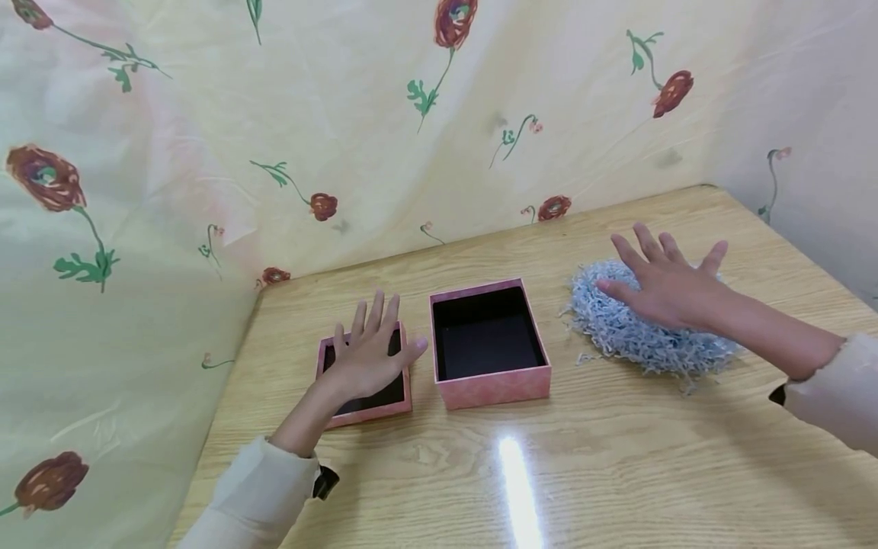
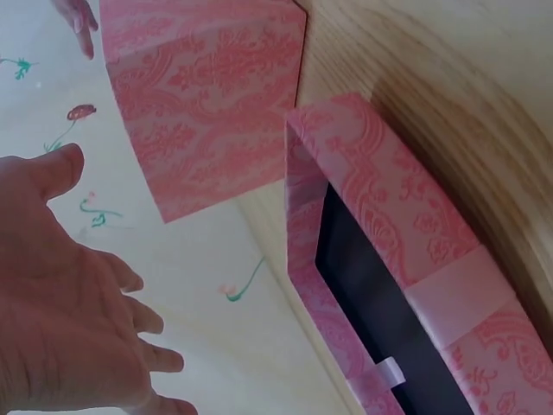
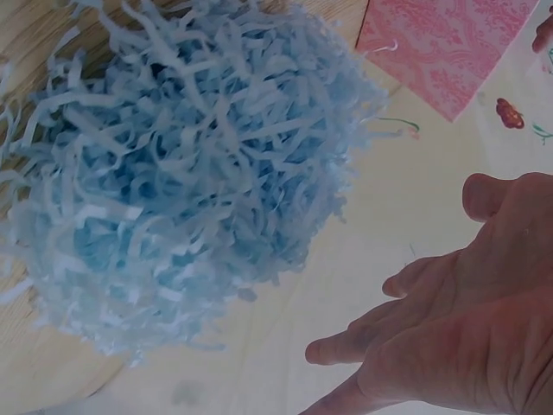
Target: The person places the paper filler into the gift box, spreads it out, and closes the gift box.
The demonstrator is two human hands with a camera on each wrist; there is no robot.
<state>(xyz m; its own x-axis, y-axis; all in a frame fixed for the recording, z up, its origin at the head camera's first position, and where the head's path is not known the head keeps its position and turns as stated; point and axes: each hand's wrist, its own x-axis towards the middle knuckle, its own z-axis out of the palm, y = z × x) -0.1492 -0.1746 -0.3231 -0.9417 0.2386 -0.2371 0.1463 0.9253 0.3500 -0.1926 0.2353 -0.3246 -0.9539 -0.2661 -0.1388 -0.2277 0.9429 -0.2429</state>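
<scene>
Pale-blue shredded-paper heap (image 1: 645, 351) sits loose on the wood-grain counter (image 1: 439, 488), R of centre in the head view, w/ a few stray shreds round its edge. Just L of it, apart, is the deep pink damask-patterned cardboard box (image 1: 494, 390), black inside, hollow side up, nothing visible in it. Next along, near the box, a shallower pink damask-patterned cardboard tray (image 1: 377, 414), prob. the lid, also black-lined & hollow side up, w/ a pale pink satin ribbon (image 2: 458, 294) across its side. Bare R hand (image 1: 665, 293) hovers over the heap, not touching per the R wrist view; grip spread wide, nothing held. Bare L hand (image 1: 366, 362) hovers over the tray, clear of it; its grip's likewise fully splayed, no hold on anything. Step in hand looks like a pause w/ filling not yet done: paper's all outside, box bare. Next move, imo, calls for R fingers to drop, gather a loose clump from below & shift it L into the box, L hand steadying the box wall; shreds will prob. trail, so scoop snugly. Tray would need flipping before it could cap anything. Flowered cream sheeting (image 1: 370, 137) hangs behind.
</scene>
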